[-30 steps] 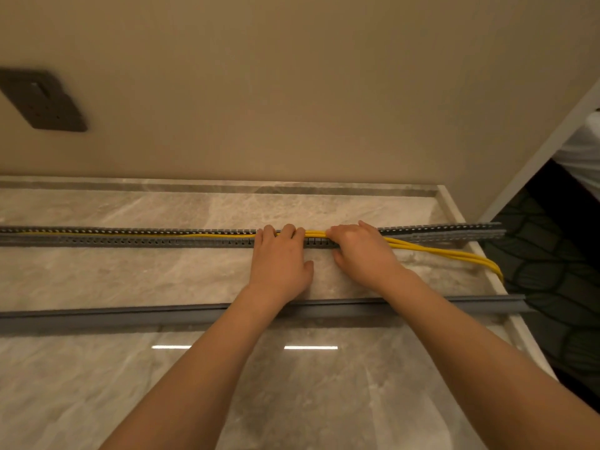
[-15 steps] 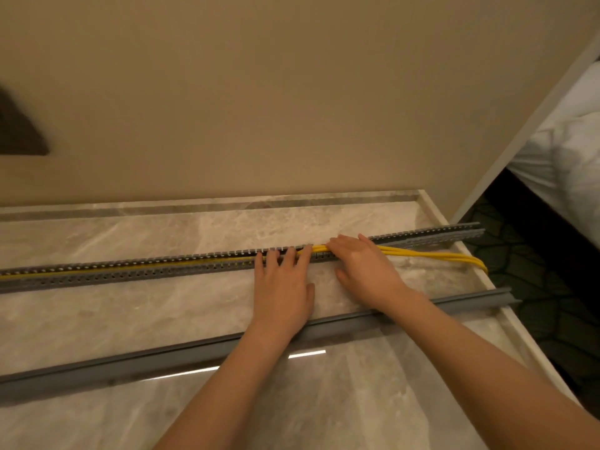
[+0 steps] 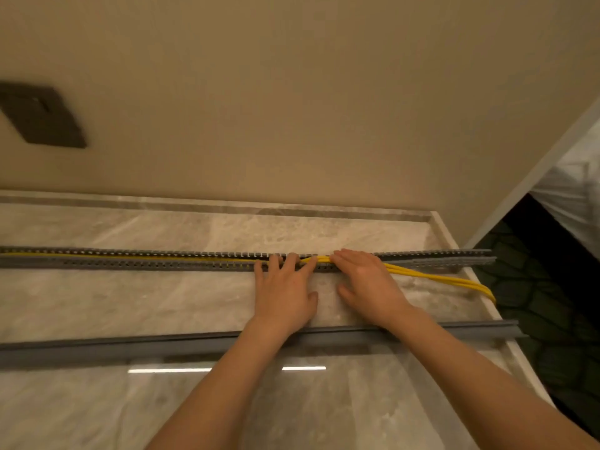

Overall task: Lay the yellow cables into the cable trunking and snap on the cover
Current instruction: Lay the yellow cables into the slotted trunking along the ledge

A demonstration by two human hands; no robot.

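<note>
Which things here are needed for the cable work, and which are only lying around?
For the job:
- cables, partly in the trunking
- cover, lying apart, not yet on
- left hand and right hand, pressing at the trunking

Not part of it:
- wall plate
- bedding
- dark floor

I had one wide-angle view, from a camera worn on the person's head. It faced forward and steeply down across the counter [image 3: 130,303] to the wall [image 3: 308,108] behind it. It sat near: the forearms [image 3: 227,384] filled much of the picture's lower half. The counter's right edge and far right corner were in frame; its left side ran out of the picture.
</note>
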